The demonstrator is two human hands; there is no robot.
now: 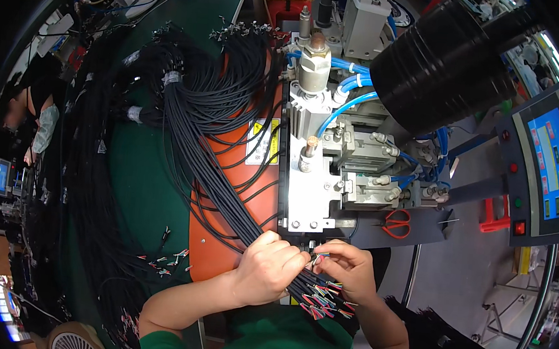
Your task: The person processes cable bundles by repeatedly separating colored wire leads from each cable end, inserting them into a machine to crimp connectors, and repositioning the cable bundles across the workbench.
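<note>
My left hand (268,269) is closed round a thick bundle of black cables (216,183) in front of the machine. Stripped ends with thin coloured wires (323,301) fan out below and to the right of that fist. With thumb and forefinger, my right hand (349,269) pinches the thin coloured wires of one cable end (317,259), right at the machine's front edge. The fingers partly hide these wires. Directly beyond both hands stands a metal press machine (307,193) with a brightly lit white top plate.
Heaps of black cables (235,72) cover the orange plate (210,261) and green table (141,183) at left. Blue air hoses (351,83) and a black cylindrical lamp (442,66) crowd the machine. Red-handled scissors (396,224) lie right, near a control screen (546,159). Another person (35,109) sits far left.
</note>
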